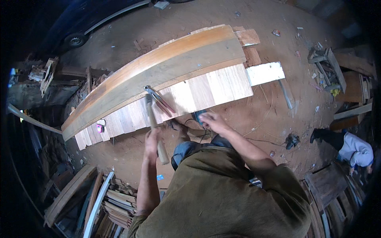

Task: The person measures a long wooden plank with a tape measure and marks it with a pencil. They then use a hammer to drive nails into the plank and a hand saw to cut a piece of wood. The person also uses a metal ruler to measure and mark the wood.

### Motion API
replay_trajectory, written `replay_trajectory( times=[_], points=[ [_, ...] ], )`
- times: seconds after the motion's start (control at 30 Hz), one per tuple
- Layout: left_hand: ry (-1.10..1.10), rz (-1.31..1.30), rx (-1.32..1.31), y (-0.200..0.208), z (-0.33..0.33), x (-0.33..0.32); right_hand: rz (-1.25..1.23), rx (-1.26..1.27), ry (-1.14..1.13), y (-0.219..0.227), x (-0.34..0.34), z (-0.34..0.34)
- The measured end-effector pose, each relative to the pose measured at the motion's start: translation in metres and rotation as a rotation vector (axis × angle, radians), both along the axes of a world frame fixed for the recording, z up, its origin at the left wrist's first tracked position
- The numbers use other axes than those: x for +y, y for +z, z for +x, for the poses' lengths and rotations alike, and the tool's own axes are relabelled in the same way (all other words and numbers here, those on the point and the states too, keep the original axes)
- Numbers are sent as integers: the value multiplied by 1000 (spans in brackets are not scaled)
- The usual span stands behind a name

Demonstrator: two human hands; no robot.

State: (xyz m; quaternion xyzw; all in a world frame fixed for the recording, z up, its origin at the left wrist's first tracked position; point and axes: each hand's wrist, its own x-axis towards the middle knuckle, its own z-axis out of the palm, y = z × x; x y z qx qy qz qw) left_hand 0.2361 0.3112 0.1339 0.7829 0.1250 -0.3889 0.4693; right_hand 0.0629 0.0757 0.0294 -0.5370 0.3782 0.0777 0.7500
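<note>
My left hand (152, 142) is closed around the pale wooden handle of a hammer (152, 119). Its dark, blurred head end reaches over the boards. Close beside it, pincers (163, 104) with reddish handles lie on the wood. My right hand (214, 122) is past the near edge of the boards, fingers curled in and slightly blurred; whatever they pinch does not show. Just left of those fingers is a teal tool (199, 116), partly hidden. A long plank (174, 59) lies across a row of short pale boards (200, 90) in front of me.
A pink tape measure (100, 127) rests on the left boards. A white piece (266, 73) juts out at the right end. Lumber is stacked (119, 204) at lower left, more scrap wood (329, 69) at right. Another person (353, 148) bends over at far right. A cable (266, 141) crosses the dirt floor.
</note>
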Motion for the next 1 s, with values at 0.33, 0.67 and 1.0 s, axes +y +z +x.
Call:
replay_trajectory(
  times=[0.33,0.67,1.0],
  points=[
    [-708,-125,-386,23,-50,-75,543,-183,-668,32,-18,103],
    [-910,-652,155,127,-60,48,507,-117,-886,8,-118,-7],
    [-1250,-720,135,167,-52,-13,76,64,-570,51,-115,-24]
  ],
)
